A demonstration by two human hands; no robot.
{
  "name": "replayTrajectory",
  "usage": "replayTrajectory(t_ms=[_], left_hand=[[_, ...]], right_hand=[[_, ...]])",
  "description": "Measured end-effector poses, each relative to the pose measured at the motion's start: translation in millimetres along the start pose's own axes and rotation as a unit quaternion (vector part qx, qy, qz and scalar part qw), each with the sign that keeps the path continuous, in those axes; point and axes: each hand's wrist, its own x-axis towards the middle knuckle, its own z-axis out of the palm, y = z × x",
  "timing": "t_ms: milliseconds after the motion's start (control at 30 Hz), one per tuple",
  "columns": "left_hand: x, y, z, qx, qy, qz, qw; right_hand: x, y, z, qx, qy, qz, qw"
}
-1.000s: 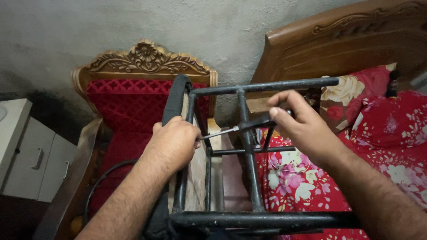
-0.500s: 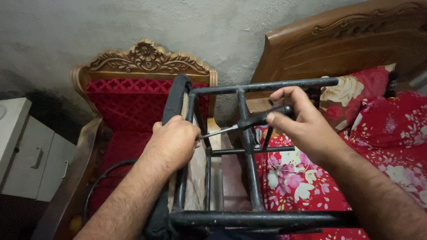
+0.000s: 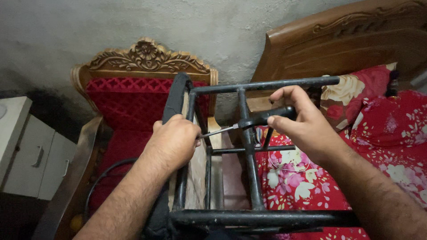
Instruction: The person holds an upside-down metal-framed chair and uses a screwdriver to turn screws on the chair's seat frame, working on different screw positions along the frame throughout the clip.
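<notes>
Right now my left hand point(image 3: 174, 141) has its grip closed around the upright bar of the black tubular metal frame point(image 3: 249, 151), which stands tipped on its side in front of me, between the carved wooden armchair with red quilted upholstery point(image 3: 129, 95) and the bed with the red floral cover point(image 3: 387, 133). My right hand point(image 3: 297, 116) is wrapped tight round the handle of the black-handled screwdriver point(image 3: 255, 121), whose thin steel shaft reaches across to a spot just by my left knuckles; the tip itself is hidden behind that hand.

I judge the frame to be stiff and fairly heavy, its paint worn and rough enough not to slip, so the bars are the sound places to hold, close to a joint where it twists least. The padded black edge point(image 3: 175, 100) along its far side looks soft and would give under pressure. The screwdriver is light and rigid; the thick handle is where to take it.

Against half a second ago, little differs: both hands sit where they were, and the handle has only tilted a touch in my right hand.
</notes>
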Motion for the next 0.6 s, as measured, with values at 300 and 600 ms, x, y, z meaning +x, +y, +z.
replayTrajectory(t_ms=[300, 600], left_hand=[[1, 2, -2, 0.0, -0.005, -0.004, 1.0], [-2, 5, -5, -0.001, -0.012, -0.007, 1.0]], right_hand=[[4, 3, 0, 0.002, 0.04, 0.158, 0.987], [3, -30, 9, 0.005, 0.019, 0.184, 0.983]])
